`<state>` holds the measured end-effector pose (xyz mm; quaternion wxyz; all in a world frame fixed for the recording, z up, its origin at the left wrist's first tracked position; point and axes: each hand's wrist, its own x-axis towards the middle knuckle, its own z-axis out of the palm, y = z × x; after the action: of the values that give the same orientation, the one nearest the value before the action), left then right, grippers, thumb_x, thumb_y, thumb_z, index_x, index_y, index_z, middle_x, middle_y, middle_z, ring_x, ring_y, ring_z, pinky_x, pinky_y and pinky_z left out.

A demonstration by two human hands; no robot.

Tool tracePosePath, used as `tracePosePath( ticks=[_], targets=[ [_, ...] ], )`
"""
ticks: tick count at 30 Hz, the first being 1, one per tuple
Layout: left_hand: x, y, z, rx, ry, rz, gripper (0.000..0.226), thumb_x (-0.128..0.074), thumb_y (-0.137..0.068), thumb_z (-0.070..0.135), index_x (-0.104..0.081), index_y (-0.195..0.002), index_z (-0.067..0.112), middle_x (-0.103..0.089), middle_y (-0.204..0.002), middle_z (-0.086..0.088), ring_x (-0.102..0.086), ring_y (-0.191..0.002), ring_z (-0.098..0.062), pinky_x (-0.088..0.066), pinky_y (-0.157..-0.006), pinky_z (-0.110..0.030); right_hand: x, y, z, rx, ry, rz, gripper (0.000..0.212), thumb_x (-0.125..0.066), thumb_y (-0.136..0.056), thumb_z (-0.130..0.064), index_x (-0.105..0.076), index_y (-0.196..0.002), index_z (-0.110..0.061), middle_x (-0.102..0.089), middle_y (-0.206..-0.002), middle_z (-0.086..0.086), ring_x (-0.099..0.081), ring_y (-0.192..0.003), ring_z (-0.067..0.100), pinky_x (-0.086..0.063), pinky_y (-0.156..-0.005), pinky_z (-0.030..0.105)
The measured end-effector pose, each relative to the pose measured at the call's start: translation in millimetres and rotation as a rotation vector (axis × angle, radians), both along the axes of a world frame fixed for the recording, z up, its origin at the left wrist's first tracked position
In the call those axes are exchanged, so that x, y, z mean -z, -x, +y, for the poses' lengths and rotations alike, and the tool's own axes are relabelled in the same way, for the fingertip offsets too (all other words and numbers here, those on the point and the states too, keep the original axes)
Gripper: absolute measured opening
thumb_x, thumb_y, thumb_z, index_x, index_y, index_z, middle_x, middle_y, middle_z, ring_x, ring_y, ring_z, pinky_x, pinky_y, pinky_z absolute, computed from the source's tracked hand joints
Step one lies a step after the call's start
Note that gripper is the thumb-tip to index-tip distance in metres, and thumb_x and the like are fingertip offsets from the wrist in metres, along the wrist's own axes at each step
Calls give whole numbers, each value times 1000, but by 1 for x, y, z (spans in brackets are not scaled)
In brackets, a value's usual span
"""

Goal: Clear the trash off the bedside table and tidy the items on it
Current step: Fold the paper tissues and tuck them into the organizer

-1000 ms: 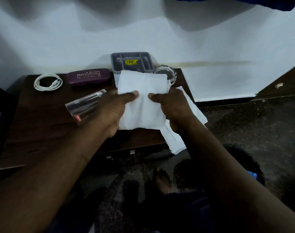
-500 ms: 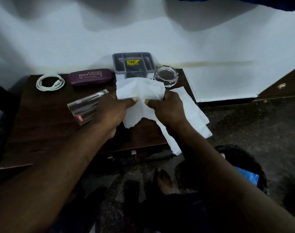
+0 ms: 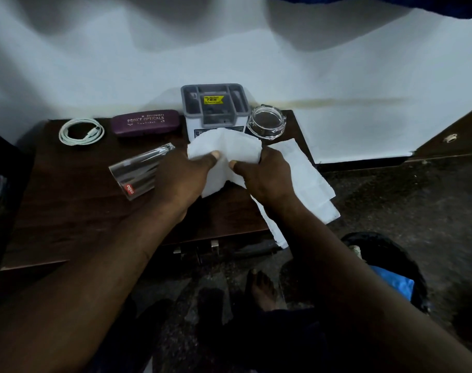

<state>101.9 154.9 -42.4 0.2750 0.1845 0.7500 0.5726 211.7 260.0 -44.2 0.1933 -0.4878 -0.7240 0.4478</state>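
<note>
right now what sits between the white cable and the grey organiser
The purple glasses case lies between them, in the head view.

White wall [image 3: 148,63] behind; dark speckled floor [image 3: 418,189]; wooden panel [image 3: 450,138] far right.

White crumpled tissue sheet [image 3: 224,154], bunched and half folded, pinched between left hand [image 3: 181,179] and right hand [image 3: 264,176] above the dark brown wooden counter [image 3: 67,205]. More white flat tissue sheets [image 3: 307,184] lie at the counter's right edge, overhanging it. Clear glass tumbler with red "cello" label [image 3: 133,175] lies on its side, mid counter, far end hidden behind the left hand. Back row, left to right: coiled white cable [image 3: 81,131], closed maroon spectacle case marked "PRINCE OPTICALS" [image 3: 146,122], upright grey plastic organiser box with yellow price sticker [image 3: 215,106], round clear glass dish [image 3: 267,121] just beside the box.
</note>
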Motion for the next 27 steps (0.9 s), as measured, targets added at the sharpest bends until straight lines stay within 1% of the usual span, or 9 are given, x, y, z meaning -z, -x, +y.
tracePosePath(
  ticks=[2, 5, 10, 13, 16, 19, 21, 24, 27],
  targets=[
    [4, -2, -1, 25, 41, -50, 55, -77, -68, 62, -74, -113, 29, -77, -109, 7, -74, -100, -17, -59, -95, -46, 4, -1, -1, -13, 18, -35, 46, -80, -80, -37, -74, -121, -18, -78, -114, 2, -71, -108, 24, -58, -94, 41],
    [6, -6, -1, 70, 93, 78, 44, -73, -88, 55, -75, -117, 22, -76, -109, 3, -72, -99, -18, -58, -94, -42, 2, 0, -2, 11, -3, -37, 41, -80, -83, -39, -74, -115, -14, -77, -110, 5, -71, -106, 27, -58, -92, 44],
    [-4, -6, 2, 40, -10, 141, 13, -75, -90, 50, -73, -95, 38, -73, -92, 17, -72, -89, -6, -58, -88, -34, -10, 3, -3, 48, -35, 42, 40, -79, -84, -42, -75, -116, -18, -78, -110, 3, -71, -106, 24, -58, -93, 43],
    [-5, -2, 2, 28, -17, 44, 17, -83, -85, 40, -72, -97, 34, -76, -96, 12, -75, -88, -10, -62, -83, -36, -13, 3, -3, 32, -33, 35, 50, -78, -81, -46, -71, -122, -18, -76, -116, 0, -69, -112, 23, -57, -97, 42],
    [-3, -2, 3, 25, -69, -64, 21, -82, -88, 26, -72, -106, 30, -76, -101, 12, -74, -89, -6, -60, -80, -26, -16, 0, 3, 0, -32, 29, 45, -80, -84, -40, -72, -123, -19, -76, -117, -2, -69, -112, 20, -56, -99, 39],
    [1, -1, 6, 0, -95, -164, 15, -81, -88, 20, -74, -97, 29, -79, -104, 7, -76, -95, -14, -61, -89, -38, -22, -8, 8, -51, 18, 69, 32, -81, -86, -34, -76, -115, -22, -78, -107, -9, -71, -104, 13, -57, -97, 37],
    [4, 0, 8, -23, -95, -211, 16, -82, -86, 18, -74, -95, 28, -80, -104, 6, -77, -95, -17, -61, -92, -44, -24, -15, 17, -68, 18, 57, 26, -81, -84, -39, -79, -104, -23, -79, -97, -8, -74, -95, 13, -60, -93, 42],
    [6, 3, 10, -33, -89, -264, 18, -82, -86, 14, -75, -97, 26, -80, -103, 4, -77, -95, -22, -62, -89, -48, -31, -32, 37, -46, 91, 58, 23, -81, -79, -45, -78, -87, -24, -80, -87, -3, -76, -82, 20, -62, -82, 42],
    [9, -1, 12, -25, -66, -320, 18, -77, -88, 8, -73, -97, 24, -79, -102, 0, -76, -94, -25, -63, -82, -47, -33, -59, 60, 10, 114, -8, 18, -79, -87, -40, -73, -85, -24, -81, -86, 1, -78, -76, 22, -58, -75, 37]
  ],
)
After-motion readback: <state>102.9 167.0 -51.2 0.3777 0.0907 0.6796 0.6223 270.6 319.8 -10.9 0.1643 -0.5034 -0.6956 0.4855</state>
